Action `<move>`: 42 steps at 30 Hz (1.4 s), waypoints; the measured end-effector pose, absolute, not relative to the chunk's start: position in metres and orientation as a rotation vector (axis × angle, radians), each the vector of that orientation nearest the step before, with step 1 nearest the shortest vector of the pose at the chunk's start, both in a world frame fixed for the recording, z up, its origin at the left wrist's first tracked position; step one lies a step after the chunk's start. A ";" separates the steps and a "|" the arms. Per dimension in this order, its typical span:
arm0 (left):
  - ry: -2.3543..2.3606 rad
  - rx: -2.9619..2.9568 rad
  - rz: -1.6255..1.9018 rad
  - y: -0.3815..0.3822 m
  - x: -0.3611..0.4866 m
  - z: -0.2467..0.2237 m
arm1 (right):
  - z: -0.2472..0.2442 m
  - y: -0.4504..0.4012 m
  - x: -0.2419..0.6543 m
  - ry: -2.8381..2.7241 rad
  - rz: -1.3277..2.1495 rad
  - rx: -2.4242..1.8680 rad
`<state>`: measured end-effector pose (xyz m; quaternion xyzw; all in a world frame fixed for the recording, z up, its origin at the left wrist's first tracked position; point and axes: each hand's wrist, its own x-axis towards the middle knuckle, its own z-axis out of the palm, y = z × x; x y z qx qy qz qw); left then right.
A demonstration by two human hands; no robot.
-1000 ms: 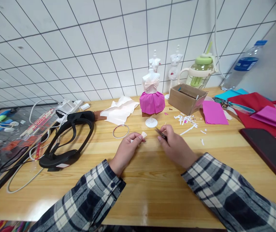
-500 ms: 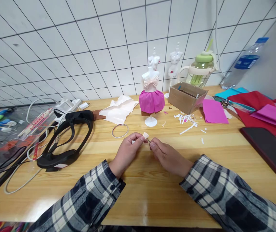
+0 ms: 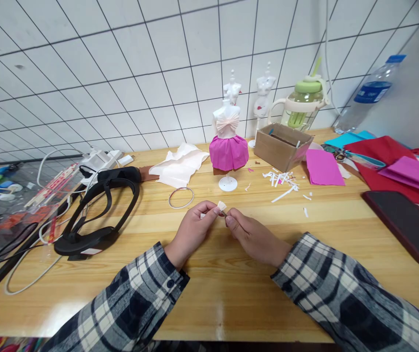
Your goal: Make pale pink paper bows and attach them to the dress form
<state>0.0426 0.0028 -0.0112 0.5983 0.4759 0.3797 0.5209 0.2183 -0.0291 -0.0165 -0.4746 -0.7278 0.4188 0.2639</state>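
My left hand (image 3: pixel 193 229) pinches a small cream paper piece (image 3: pixel 221 206) between thumb and fingers, over the middle of the wooden table. Close on its right, my right hand (image 3: pixel 255 237) is closed on a thin dark tool (image 3: pixel 224 213) whose tip meets the paper; most of the tool is hidden by the fingers. Beyond both hands stands a small white mannequin (image 3: pixel 227 115) dressed in a pale pleated bow top and a magenta skirt (image 3: pixel 229 152). A thin ring (image 3: pixel 181 197) lies flat beyond my left hand.
Crumpled cream paper (image 3: pixel 180 164) and a black headset (image 3: pixel 99 239) lie left. A cardboard box (image 3: pixel 282 151), white paper scraps (image 3: pixel 280 180), magenta sheets (image 3: pixel 322 167), red paper (image 3: pixel 385 151) and a dark phone (image 3: pixel 405 227) are right. A green-lidded jug (image 3: pixel 304 105) and bottle (image 3: pixel 370 95) stand behind.
The tool's tip shows slightly nearer the paper in my left hand. Both hands keep almost the same pose, while the view has shifted slightly.
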 end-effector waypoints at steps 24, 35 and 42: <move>1.082 1.575 0.869 0.001 0.044 -0.008 | -0.011 -0.028 0.218 -1.772 1.262 -1.239; 1.073 1.603 0.857 0.002 0.042 -0.008 | -0.012 -0.024 0.219 -1.517 1.633 -1.144; 1.108 1.591 0.828 0.004 0.042 -0.009 | -0.011 -0.022 0.219 -1.322 1.803 -1.078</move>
